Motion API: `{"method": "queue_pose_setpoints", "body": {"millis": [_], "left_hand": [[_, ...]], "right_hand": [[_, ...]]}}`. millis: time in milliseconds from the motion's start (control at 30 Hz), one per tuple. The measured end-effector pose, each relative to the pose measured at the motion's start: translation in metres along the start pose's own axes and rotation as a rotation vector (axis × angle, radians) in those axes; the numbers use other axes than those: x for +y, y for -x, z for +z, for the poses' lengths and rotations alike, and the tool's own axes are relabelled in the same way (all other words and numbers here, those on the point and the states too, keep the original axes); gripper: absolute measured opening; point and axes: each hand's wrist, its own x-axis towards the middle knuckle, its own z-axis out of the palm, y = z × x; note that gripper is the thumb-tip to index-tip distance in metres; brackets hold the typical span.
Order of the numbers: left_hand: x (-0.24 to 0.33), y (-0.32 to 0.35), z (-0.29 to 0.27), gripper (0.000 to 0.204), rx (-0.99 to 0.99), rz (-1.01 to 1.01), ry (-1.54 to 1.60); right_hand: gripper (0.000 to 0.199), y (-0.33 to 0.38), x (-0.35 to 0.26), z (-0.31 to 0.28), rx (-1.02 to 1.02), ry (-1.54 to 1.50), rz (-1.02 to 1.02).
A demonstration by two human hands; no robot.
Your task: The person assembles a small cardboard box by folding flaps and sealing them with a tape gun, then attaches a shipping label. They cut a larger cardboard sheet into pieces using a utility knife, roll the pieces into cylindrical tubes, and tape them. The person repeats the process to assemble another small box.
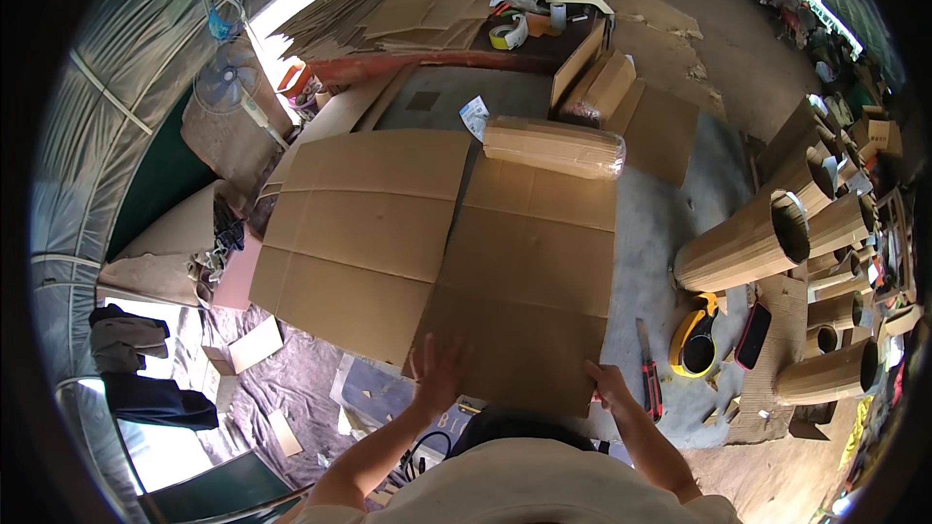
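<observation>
Two creased brown cardboard sheets lie side by side on the grey table, a left sheet (354,218) and a right sheet (534,262). The near end of the right sheet comes close to my body. My left hand (439,375), fingers spread, rests at that sheet's lower left edge. At the lower right corner, my right hand (610,384) is closed on the sheet's edge, thumb on top. Across the sheet's far end lies a folded cardboard bundle (549,145) in clear wrap. To the right of my right hand are a red-handled knife (650,383) and a yellow tape dispenser (694,341).
A dark phone (752,335) lies beyond the dispenser. Several cardboard tubes, including a large tube (738,244), stand or lean along the right. More wrapped cardboard (597,87) is at the table's far side, with stacked flat cardboard (427,0) behind. A fan (228,82) stands at left.
</observation>
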Motion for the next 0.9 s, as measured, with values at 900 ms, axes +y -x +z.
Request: {"method": "queue_pose_setpoints", "body": {"millis": [900], "left_hand": [[-0.042, -0.149, -0.117, 0.035, -0.410, 0.293, 0.474]], "right_hand": [[0.043, -0.199, -0.399, 0.020, 0.346, 1.262, -0.916]]}}
